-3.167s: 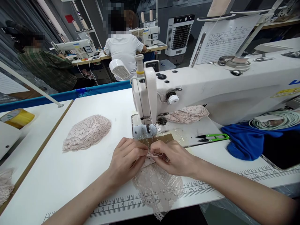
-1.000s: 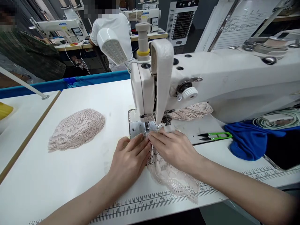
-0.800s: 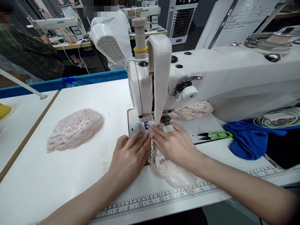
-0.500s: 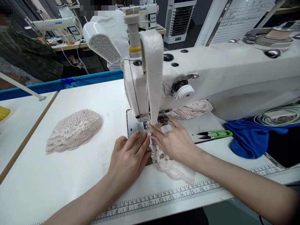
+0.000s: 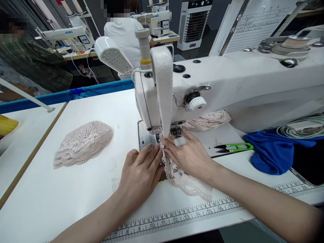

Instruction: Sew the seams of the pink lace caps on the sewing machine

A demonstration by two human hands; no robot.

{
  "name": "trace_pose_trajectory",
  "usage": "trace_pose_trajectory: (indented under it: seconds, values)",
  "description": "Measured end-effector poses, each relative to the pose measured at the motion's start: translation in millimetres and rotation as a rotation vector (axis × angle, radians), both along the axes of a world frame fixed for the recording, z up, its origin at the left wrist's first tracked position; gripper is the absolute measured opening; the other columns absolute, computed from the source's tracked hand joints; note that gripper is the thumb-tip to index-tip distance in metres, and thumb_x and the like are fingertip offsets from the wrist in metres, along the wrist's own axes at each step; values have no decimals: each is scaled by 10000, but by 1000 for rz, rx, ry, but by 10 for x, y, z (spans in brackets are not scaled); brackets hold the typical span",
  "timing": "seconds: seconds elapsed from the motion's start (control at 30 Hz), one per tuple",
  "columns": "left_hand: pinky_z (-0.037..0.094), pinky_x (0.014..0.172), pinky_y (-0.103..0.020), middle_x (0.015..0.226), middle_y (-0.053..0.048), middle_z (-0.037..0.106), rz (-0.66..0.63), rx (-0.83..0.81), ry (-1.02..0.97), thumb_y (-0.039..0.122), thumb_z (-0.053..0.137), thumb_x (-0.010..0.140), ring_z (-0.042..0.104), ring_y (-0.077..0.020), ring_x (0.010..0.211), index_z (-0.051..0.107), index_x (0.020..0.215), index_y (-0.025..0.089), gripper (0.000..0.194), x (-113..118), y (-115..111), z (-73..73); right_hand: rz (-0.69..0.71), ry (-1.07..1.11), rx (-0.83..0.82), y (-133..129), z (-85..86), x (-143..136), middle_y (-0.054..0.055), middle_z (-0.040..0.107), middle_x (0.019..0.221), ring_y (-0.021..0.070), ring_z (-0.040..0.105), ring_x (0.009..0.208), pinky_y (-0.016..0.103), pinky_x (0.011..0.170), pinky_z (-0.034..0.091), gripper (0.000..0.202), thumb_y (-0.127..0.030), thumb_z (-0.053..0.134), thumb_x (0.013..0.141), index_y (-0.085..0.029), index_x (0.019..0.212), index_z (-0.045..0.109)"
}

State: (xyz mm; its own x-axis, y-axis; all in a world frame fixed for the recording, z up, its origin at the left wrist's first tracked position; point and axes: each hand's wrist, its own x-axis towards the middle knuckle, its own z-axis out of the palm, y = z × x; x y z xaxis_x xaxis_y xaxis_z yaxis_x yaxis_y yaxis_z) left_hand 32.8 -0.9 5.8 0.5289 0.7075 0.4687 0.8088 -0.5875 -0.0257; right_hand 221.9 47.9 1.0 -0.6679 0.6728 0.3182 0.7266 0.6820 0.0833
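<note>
A pale pink lace piece (image 5: 187, 185) lies under the needle area of a white sewing machine (image 5: 149, 98), its scalloped edge hanging toward me. My left hand (image 5: 140, 168) is at the left of the lace, fingers together and bent, fingertips on its edge close to the presser foot; the thumb is partly hidden. From the right, my right hand (image 5: 189, 152) presses and grips the lace, with index finger and thumb near the needle. The needle tip and the foot are mostly covered by the fingers and the machine head.
A lace stack (image 5: 83, 145) sits on the left of the table; more lace (image 5: 207, 120) lies behind the needle. Green thread snips (image 5: 234, 147), blue cloth (image 5: 272, 152) and a dark phone (image 5: 307, 162) are at right. A printed ruler (image 5: 174, 221) runs along the front edge. Other people work beyond.
The camera view has shifted a little, so the scene sits slightly lower. Both hands stay on the lace by the needle, with hardly any visible movement. The person in white behind has moved slightly.
</note>
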Motion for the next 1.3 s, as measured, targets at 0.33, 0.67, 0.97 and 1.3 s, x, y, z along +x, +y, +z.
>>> trace_pose_trajectory:
  seconds: [0.33, 0.67, 0.97, 1.3]
  values:
    - [367, 854, -412, 1232, -50, 664, 14, -6, 39, 236, 504, 948, 592, -258, 1153, 630, 1194, 164, 286, -8, -9, 14, -10, -11, 22, -6, 14, -2, 113, 695, 1129, 267, 529, 1197, 458, 1058, 335, 289, -229, 443, 967, -153, 971, 722]
    - [369, 851, -427, 1228, -84, 665, 22, 4, 49, 236, 500, 941, 586, -278, 1155, 616, 1225, 188, 311, -13, -1, 2, 5, 24, 8, 50, 34, 8, 128, 716, 1057, 274, 543, 1181, 462, 1059, 328, 256, -197, 489, 942, -151, 859, 727]
    - [377, 863, -411, 1222, -76, 666, -28, -37, 50, 203, 514, 919, 585, -266, 1104, 612, 1198, 155, 300, -40, 27, 32, 68, 89, -405, -120, 364, 97, 4, 686, 909, 157, 606, 682, 281, 552, 388, 179, -367, 644, 845, -202, 910, 668]
    - [418, 804, -387, 1019, -42, 693, -28, -347, -179, 249, 533, 905, 596, -215, 942, 683, 976, 224, 168, -85, 411, 54, -60, 361, -592, -45, 316, 126, -3, 616, 686, 109, 533, 526, 234, 505, 327, 258, -300, 390, 996, -172, 933, 604]
